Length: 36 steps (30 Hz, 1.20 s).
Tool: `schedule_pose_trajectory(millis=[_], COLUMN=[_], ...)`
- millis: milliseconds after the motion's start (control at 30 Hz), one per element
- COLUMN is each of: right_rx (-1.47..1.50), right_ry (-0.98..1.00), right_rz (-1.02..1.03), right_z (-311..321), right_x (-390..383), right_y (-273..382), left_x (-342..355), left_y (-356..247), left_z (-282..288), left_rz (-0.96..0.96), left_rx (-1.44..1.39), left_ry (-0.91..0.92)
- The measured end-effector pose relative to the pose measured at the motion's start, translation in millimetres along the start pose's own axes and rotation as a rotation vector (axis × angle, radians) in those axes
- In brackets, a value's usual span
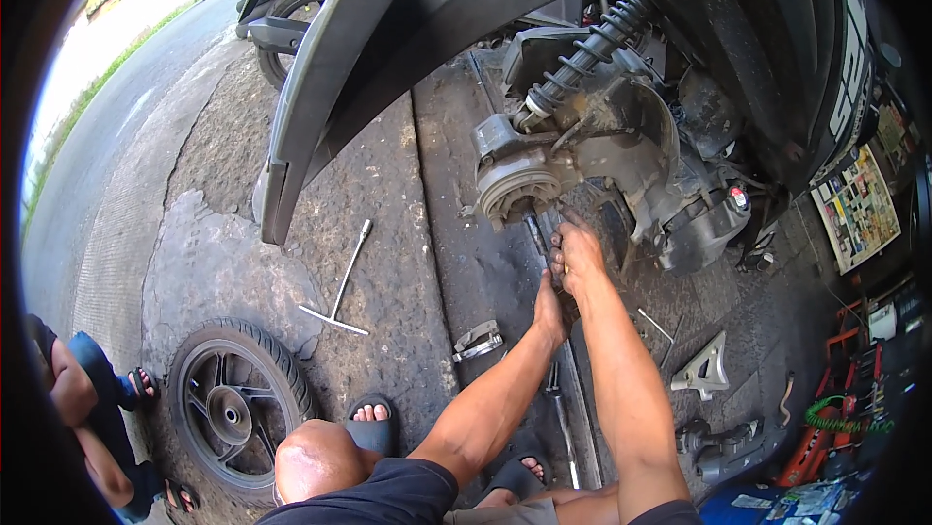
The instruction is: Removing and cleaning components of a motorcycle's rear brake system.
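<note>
Both hands at dark metal rod (536,234) under scooter rear hub (519,190)

Rod stuck out just below the hub, pointing down toward the hands. Right hand (577,251) was up against the rod's lower end, fingers curled in; couldn't tell if they were closed on the rod or on something beside it. Left hand (549,310) sat just below, touching or nearly touching the right, thumb pointing up; its fingers were hidden, so couldn't tell its grip.

Above the hub: coil-spring shock absorber (587,59), tilted. Black rear mudguard (335,79) overhung the left side.

Concrete slab (383,185), left of the work: T-handle wrench (340,282) lay flat short of the slab's right edge. Spoked wheel with tyre (231,415) lay flat toward the slab's near left corner, close to another person's sandalled foot (146,384).

Darker floor (485,278), right of that edge: small silver metal part (478,342) just beside the edge, long silver tool (564,428) between the forearms, pale triangular bracket (702,368) right of the right forearm. Red-handled tools (811,452) were piled at far right.
</note>
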State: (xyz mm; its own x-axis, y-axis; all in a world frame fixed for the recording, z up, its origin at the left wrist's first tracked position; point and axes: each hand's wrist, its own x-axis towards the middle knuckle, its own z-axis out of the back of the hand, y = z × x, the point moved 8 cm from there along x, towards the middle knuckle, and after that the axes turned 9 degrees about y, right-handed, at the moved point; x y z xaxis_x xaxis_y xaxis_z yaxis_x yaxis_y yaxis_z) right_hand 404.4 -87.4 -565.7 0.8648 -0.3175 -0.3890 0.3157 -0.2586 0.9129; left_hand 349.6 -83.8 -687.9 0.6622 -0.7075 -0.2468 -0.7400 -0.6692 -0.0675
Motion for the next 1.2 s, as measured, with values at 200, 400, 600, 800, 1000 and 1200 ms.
schedule_pose_trajectory(millis=[200, 400, 600, 800, 1000, 1200], right_rx=[0.242, 0.146, 0.264, 0.24, 0.219, 0.414], right_ry=[0.039, 0.109, 0.15, 0.147, 0.126, 0.18], right_rz=[-0.231, -0.131, -0.096, -0.068, -0.099, -0.171], right_z=[2.8, 4.5, -0.9, 2.6, 7.3, 1.5], right_x=[1.0, 4.8, 11.3, 11.5, 7.3, 1.1], right_y=[-11.1, -6.8, -10.6, -11.8, -16.3, -25.2], left_x=[-8.9, -13.9, -16.7, -20.7, -23.2, -20.6], left_y=[5.2, 0.2, -9.4, -13.6, -11.1, -8.3], left_z=[17.1, 29.4, 38.2, 37.7, 42.2, 52.0], left_rz=[0.05, 0.019, 0.027, 0.019, 0.025, 0.024], left_rx=[0.068, 0.127, 0.093, 0.07, 0.077, 0.121], left_ry=[-0.132, -0.209, -0.231, -0.25, -0.258, -0.214])
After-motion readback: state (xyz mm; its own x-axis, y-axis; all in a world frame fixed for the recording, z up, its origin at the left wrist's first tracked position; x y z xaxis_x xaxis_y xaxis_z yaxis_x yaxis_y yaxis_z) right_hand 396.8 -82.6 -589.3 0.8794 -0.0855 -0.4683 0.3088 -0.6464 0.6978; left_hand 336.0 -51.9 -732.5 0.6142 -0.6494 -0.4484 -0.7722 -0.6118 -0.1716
